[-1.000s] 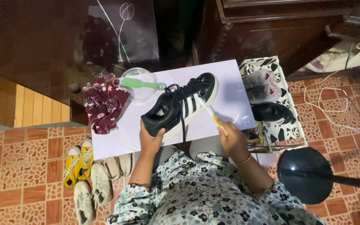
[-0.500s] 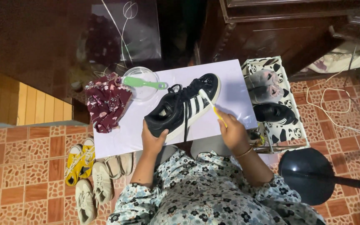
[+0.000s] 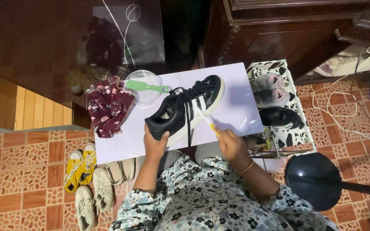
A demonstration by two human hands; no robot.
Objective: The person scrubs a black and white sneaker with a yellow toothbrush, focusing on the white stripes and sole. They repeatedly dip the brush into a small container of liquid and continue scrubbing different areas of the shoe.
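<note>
A lived-in home: orange patterned floor tiles (image 3: pixel 31 149), dark carved wooden furniture (image 3: pixel 279 30), several pairs of worn shoes on the floor (image 3: pixel 91 179), a panda-print shoe rack (image 3: pixel 279 107) holding slippers, and a floral burgundy cloth (image 3: pixel 108 105) on the small white counter (image 3: pixel 236 94).

A clear round bowl (image 3: pixel 143 87) sits at the far edge of the pale worktop (image 3: pixel 236 92), with a green brush (image 3: pixel 147 87) lying across its rim. Just beside it a maroon flowered cloth (image 3: pixel 108 105) hangs over the corner. On the tiled floor (image 3: pixel 26 171) wait yellow shoes (image 3: pixel 79 167) and pale sandals (image 3: pixel 108 179) (a small crowd). A panda-print rack (image 3: pixel 294 137) holds grey slippers (image 3: pixel 268 87) and a black shoe (image 3: pixel 279 117).
</note>
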